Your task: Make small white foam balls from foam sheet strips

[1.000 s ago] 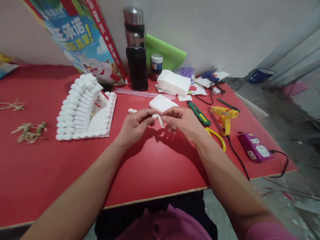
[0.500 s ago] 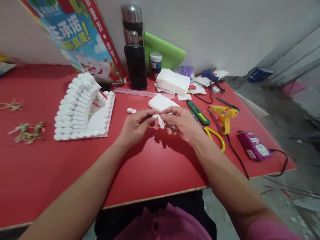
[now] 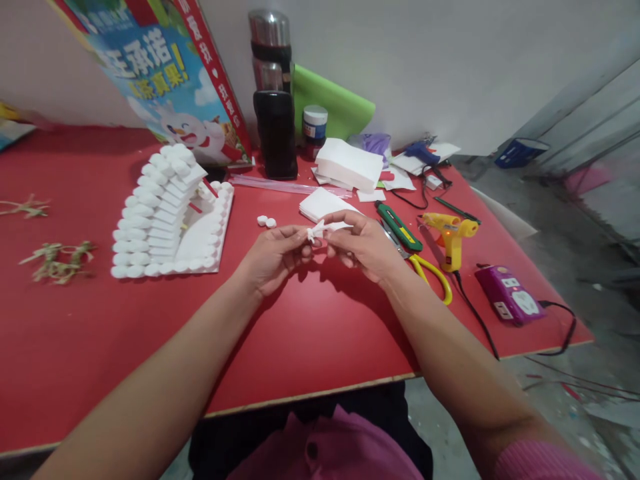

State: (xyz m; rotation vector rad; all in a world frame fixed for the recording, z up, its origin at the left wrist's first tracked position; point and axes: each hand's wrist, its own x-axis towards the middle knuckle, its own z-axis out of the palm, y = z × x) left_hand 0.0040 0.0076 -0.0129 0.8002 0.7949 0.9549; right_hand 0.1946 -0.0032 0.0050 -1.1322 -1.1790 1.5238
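Between my hands, above the red table (image 3: 320, 320), is a small white paper strip (image 3: 316, 231), crumpled or knotted at its left end. My left hand (image 3: 277, 259) pinches the bunched end between thumb and fingers. My right hand (image 3: 369, 248) is closed on the other side, with the strip's flat tail running over its fingers. Just behind my hands lies a stack of white paper sheets (image 3: 323, 203). Two small white rounded pieces (image 3: 267, 221) rest beyond my left hand. To the left stands a white model (image 3: 167, 223) of stacked rounded pieces with a stepped stair.
Right of my hands lie a green utility knife (image 3: 399, 225), yellow-handled scissors (image 3: 434, 277), a yellow glue gun (image 3: 450, 237) and a purple power socket (image 3: 509, 293) with cords. A black phone-like object (image 3: 276, 137), thermos (image 3: 270, 37) and jar (image 3: 315, 125) stand at the back. Straw figures (image 3: 57, 261) lie left.
The white strip's tail has swung from hanging down to pointing right across my right hand. My left fingers have turned slightly. The whole view has shifted a little.
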